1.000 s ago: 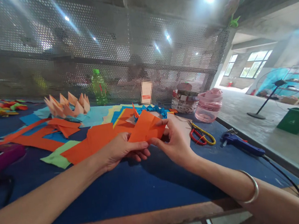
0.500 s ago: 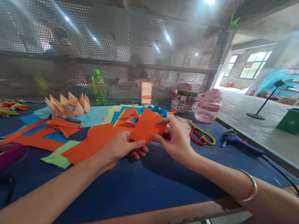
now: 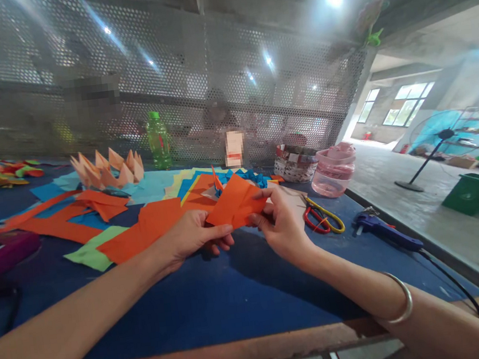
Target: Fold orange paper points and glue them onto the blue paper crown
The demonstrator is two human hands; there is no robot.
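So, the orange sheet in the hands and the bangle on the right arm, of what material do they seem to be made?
The orange sheet looks like thin coloured paper: matte, with crisp fold lines. The bangle looks like polished silver-coloured metal, since it shows a bright highlight, but the exact metal cannot be told.

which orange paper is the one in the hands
The small folded orange sheet, pinched between the left hand and right hand. The other orange pieces, like the long sheet beside the left hand, lie flat on the blue table.
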